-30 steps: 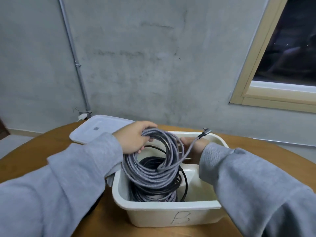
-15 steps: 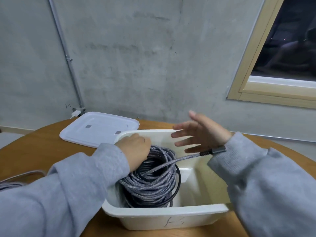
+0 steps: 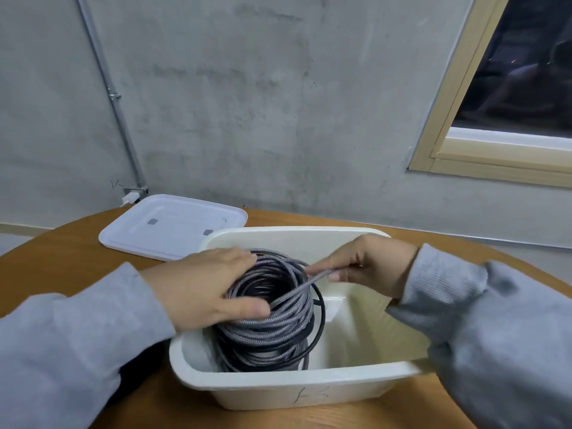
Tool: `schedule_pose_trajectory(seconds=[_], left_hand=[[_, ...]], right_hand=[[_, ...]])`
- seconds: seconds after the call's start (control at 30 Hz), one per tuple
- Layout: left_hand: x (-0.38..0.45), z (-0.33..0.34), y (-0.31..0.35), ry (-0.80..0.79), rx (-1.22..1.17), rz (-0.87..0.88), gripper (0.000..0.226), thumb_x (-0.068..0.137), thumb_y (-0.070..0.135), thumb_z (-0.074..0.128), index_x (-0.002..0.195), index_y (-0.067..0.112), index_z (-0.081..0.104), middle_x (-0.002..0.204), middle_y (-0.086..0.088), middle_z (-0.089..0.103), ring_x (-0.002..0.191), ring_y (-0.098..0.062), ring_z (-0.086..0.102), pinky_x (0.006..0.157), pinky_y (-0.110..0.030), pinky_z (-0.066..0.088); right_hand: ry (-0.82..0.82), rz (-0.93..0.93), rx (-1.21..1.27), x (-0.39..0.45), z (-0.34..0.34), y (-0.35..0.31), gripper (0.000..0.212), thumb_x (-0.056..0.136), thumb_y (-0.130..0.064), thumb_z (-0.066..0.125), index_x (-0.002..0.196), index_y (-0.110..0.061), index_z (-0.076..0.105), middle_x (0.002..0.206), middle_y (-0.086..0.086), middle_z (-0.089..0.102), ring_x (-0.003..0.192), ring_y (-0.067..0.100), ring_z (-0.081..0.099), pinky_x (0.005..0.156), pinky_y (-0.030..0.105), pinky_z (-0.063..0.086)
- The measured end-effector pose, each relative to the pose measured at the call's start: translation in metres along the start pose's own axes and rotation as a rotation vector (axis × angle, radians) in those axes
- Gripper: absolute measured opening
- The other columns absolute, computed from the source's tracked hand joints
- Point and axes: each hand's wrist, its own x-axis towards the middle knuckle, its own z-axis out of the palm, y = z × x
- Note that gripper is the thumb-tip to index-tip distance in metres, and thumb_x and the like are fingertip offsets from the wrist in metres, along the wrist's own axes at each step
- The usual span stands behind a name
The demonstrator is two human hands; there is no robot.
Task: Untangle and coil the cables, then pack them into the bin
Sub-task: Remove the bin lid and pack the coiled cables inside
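Grey woven cable is wound in a round coil and sits in the left half of the white bin, in the lower middle of the frame. A thin black cable is looped around the coil's right side, touching it. The right half of the bin is bare.

The left hand is laid on the coil's left edge with fingers mostly straight and the thumb across the near side. It seems to be pressed there so the springy loops are kept from popping up.

The right hand is held over the far right part of the bin. A loose end of the grey cable is pinched between its fingers, and that end is stretched across the top of the coil. It is probably held this way so it can be tucked down and nothing is left sticking out.

The bin is placed on a brown wooden table. A white lid is set flat on the table behind the bin, toward the middle left, likely kept off so the bin stays open for packing. Packing looks nearly done for this cable.
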Motion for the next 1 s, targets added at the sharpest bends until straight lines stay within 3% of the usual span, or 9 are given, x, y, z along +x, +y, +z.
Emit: schedule_pose_trajectory(seconds=[0.13, 0.23, 0.3, 0.4, 0.57, 0.67, 0.77, 0.87, 1.0], left_hand=[[0.007, 0.015, 0.006, -0.060, 0.180, -0.042, 0.139, 0.038, 0.099, 0.003, 0.152, 0.019, 0.008, 0.156, 0.012, 0.019, 0.143, -0.005, 0.016, 0.112, -0.026, -0.015], [0.014, 0.020, 0.004, -0.072, 0.174, -0.043, 0.128, 0.041, 0.098, 0.022, 0.145, 0.024, 0.020, 0.144, 0.017, 0.036, 0.136, -0.005, 0.031, 0.117, -0.033, -0.010], [0.015, 0.021, 0.003, -0.070, 0.132, -0.037, 0.128, 0.044, 0.101, 0.033, 0.148, 0.028, 0.016, 0.146, 0.019, 0.037, 0.137, -0.004, 0.031, 0.118, -0.031, -0.004], [0.017, 0.023, 0.001, -0.072, 0.132, -0.067, 0.130, 0.048, 0.094, 0.045, 0.151, 0.026, 0.005, 0.148, 0.018, 0.036, 0.140, -0.010, 0.028, 0.119, -0.030, 0.002], [0.021, 0.021, -0.001, -0.089, 0.144, -0.167, 0.142, 0.035, 0.097, 0.046, 0.151, 0.032, -0.003, 0.152, 0.011, 0.033, 0.145, -0.027, 0.012, 0.118, -0.040, 0.019], [0.018, 0.017, 0.000, -0.074, 0.145, -0.192, 0.136, 0.046, 0.090, 0.059, 0.152, 0.031, -0.002, 0.155, 0.011, 0.028, 0.147, -0.029, 0.003, 0.118, -0.040, 0.017], [0.011, 0.013, -0.004, 0.044, 0.047, -0.107, 0.116, 0.051, 0.085, 0.061, 0.147, 0.034, 0.022, 0.148, 0.019, 0.036, 0.145, -0.022, 0.012, 0.117, -0.035, 0.018], [-0.010, 0.008, -0.016, 0.190, -0.145, -0.104, 0.119, 0.042, 0.099, 0.034, 0.146, 0.042, 0.023, 0.143, 0.029, 0.015, 0.139, -0.006, -0.005, 0.115, -0.025, 0.002], [-0.042, 0.011, -0.052, 0.418, -0.281, -0.191, 0.096, 0.060, 0.096, 0.021, 0.139, 0.044, 0.037, 0.146, 0.021, 0.036, 0.145, -0.009, 0.018, 0.118, -0.034, 0.019]], right_hand=[[0.026, 0.093, -0.277, 0.018, 0.015, -0.015, 0.045, 0.100, -0.017, 0.041, 0.143, -0.030, 0.040, 0.144, -0.004, 0.046, 0.133, 0.017, 0.042, 0.108, 0.027, 0.032], [-0.049, 0.175, 0.071, 0.023, 0.028, -0.040, 0.048, 0.101, -0.032, 0.034, 0.147, -0.017, 0.033, 0.150, 0.001, 0.037, 0.139, 0.019, 0.032, 0.115, 0.027, 0.019], [-0.091, 0.196, 0.247, 0.028, 0.031, -0.046, 0.073, 0.092, -0.063, 0.030, 0.146, -0.015, 0.035, 0.150, 0.000, 0.038, 0.139, 0.017, 0.032, 0.117, 0.032, 0.016], [-0.123, 0.176, 0.093, 0.032, 0.040, -0.049, 0.097, 0.069, -0.085, 0.035, 0.138, -0.017, 0.044, 0.135, 0.000, 0.053, 0.124, 0.019, 0.049, 0.112, 0.035, 0.029], [-0.235, 0.347, -0.121, 0.043, 0.060, -0.059, 0.102, 0.086, -0.057, 0.054, 0.150, -0.005, -0.008, 0.157, 0.011, 0.014, 0.139, 0.031, 0.028, 0.111, 0.036, 0.024], [-0.187, 0.367, -0.103, 0.046, 0.059, -0.061, 0.101, 0.086, -0.058, 0.054, 0.151, -0.007, -0.005, 0.156, 0.011, 0.018, 0.138, 0.031, 0.029, 0.113, 0.039, 0.025], [-0.056, 0.288, -0.091, 0.041, 0.057, -0.064, 0.100, 0.084, -0.059, 0.056, 0.151, -0.008, 0.001, 0.155, 0.010, 0.019, 0.138, 0.029, 0.028, 0.113, 0.037, 0.025], [0.019, 0.178, -0.142, 0.034, 0.051, -0.071, 0.097, 0.086, -0.061, 0.051, 0.151, -0.011, 0.000, 0.159, 0.005, 0.005, 0.145, 0.022, 0.009, 0.118, 0.038, 0.012], [0.018, 0.105, -0.253, 0.033, 0.053, -0.088, 0.080, 0.092, -0.058, 0.038, 0.152, -0.018, 0.004, 0.160, -0.002, 0.004, 0.146, 0.017, 0.001, 0.117, 0.042, 0.001]])
